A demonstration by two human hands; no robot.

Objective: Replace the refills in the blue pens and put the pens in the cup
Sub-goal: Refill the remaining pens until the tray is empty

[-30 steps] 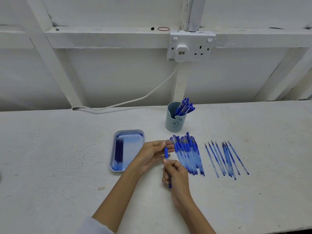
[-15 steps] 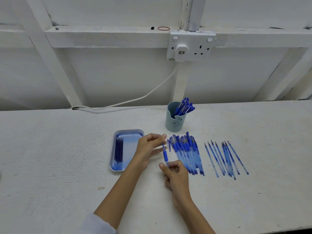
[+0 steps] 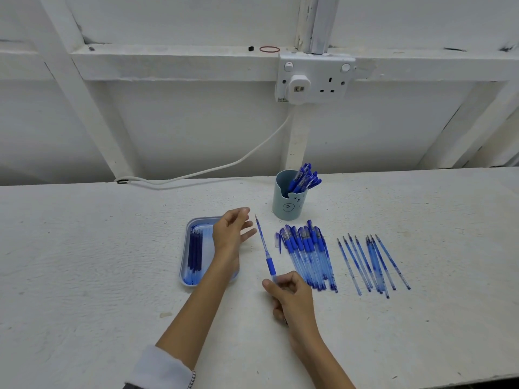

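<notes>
Pen [image 3: 271, 266] mid-surface, right hand [image 3: 292, 299] pinching its barrel; left hand [image 3: 229, 234] loose-fingered, holding nothing, just beside the refill [image 3: 261, 237] tip.
Light, thin, slick plastic. The refill likely flexes, so pinch it close to the blue grip and pull straight. Cup [image 3: 289, 203] stands toward the far edge.

The rough white bench [image 3: 84, 276] carries it all. Reckoning from where the right hand [image 3: 292, 297] grips the pen [image 3: 265, 248]: a blue tray [image 3: 184, 265] lies just to the left, a pale cup [image 3: 288, 206] stands beyond, a row of blue pens [image 3: 309, 254] lies just to the right with a loose cap [image 3: 278, 242] at its near side, and bare refills [image 3: 370, 262] lie further right, apart
</notes>
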